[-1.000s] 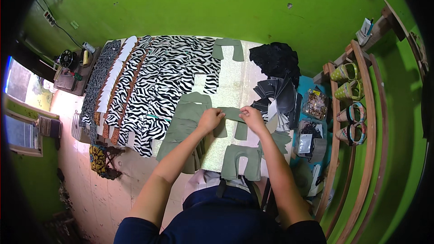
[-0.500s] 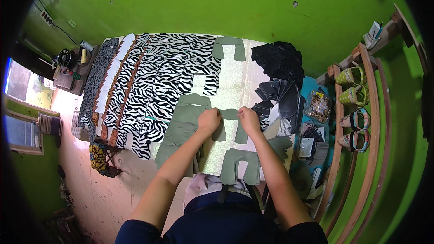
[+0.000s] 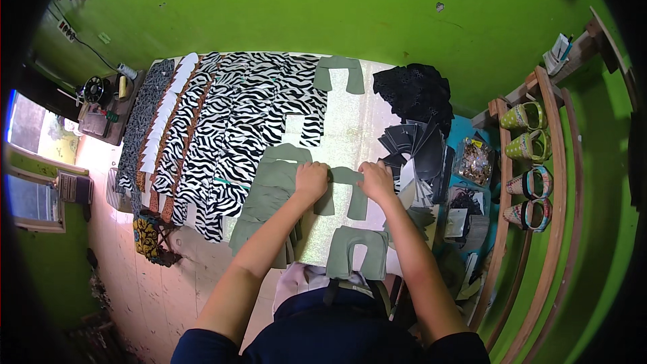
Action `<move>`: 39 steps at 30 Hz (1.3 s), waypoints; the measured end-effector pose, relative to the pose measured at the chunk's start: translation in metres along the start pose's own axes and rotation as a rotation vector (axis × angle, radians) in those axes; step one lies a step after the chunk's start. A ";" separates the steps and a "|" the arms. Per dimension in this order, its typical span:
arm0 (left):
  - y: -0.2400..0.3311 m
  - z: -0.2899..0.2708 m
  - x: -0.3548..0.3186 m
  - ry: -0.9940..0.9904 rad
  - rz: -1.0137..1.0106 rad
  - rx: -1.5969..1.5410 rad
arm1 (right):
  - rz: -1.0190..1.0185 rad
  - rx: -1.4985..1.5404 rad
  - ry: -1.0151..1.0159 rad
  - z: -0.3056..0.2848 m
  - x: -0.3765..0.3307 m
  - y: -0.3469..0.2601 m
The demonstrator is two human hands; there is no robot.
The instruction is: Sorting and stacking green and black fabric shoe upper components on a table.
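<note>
A U-shaped olive-green fabric piece (image 3: 345, 175) hangs between my hands, its curved band at the top and its two legs pointing toward me. My left hand (image 3: 312, 180) pinches its left upper edge, and my right hand (image 3: 375, 180) grips the right upper edge; the fingertips are partly hidden. Left of it, overlapping pieces of the same green fabric (image 3: 259, 202) lie in a row under my left wrist. Close to my body rests a small stack of U-shaped green pieces (image 3: 356, 237). One more green piece (image 3: 339, 67) lies alone at the table's far edge.
Rows of zebra-print pieces (image 3: 256, 108) cover the table's left half. Black fabric (image 3: 412, 94) and fanned dark pieces (image 3: 411, 141) lie at the right. Beyond them stand a clear bin of small parts (image 3: 474, 160) and a wooden rack (image 3: 547, 162) holding small shoes.
Both hands stay on the green piece. They have shifted very slightly, the right one a little to the right; the whole view has also moved a touch.
</note>
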State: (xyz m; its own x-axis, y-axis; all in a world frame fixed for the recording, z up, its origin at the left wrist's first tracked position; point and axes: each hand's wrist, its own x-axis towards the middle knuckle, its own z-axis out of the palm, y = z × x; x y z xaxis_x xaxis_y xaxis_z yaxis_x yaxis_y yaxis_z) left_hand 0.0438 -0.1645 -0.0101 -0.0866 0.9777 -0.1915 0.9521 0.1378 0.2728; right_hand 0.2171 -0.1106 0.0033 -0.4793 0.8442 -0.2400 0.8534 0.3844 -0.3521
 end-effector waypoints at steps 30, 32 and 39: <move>-0.036 -0.046 0.221 0.571 0.129 -0.084 | -0.056 -0.112 0.662 -0.014 0.238 0.010; -0.039 -0.027 0.215 0.473 0.243 0.090 | -0.075 -0.156 0.583 -0.002 0.234 0.003; -0.041 -0.013 0.207 0.466 0.191 0.178 | -0.046 -0.224 0.499 -0.001 0.220 -0.004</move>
State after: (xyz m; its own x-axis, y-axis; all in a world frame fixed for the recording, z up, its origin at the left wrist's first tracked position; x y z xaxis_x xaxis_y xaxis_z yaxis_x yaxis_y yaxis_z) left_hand -0.0172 0.0343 -0.0483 0.0106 0.9551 0.2960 0.9952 -0.0389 0.0898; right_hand 0.1081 0.0741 -0.0477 -0.4085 0.8783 0.2485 0.8825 0.4495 -0.1380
